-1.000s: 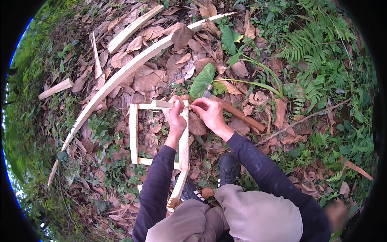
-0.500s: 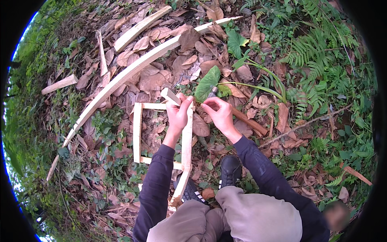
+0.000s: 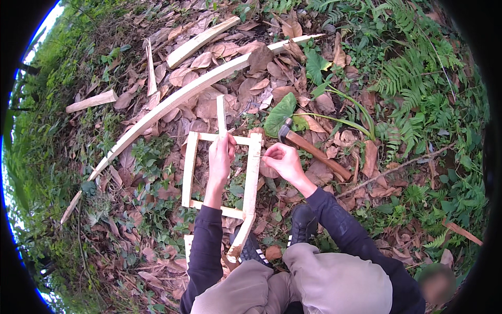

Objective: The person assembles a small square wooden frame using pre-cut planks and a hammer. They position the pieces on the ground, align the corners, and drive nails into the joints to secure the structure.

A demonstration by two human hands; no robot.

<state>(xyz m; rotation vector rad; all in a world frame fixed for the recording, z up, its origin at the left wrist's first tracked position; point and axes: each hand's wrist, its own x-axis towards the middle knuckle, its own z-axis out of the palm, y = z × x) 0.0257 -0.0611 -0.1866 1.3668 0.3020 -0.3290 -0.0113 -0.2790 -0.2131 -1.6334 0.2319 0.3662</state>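
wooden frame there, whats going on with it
A person's left hand grips a short wooden stick. The right hand pinches a thin piece, too small to identify, at the right bar of the wooden frame. A hammer lies unheld to the frame's right.

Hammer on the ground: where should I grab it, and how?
Probably by the near half of its wooden handle, from above, with the closer right hand. The hammer lies with its metal head at the far left end, the slim handle slanting back toward the person's right.
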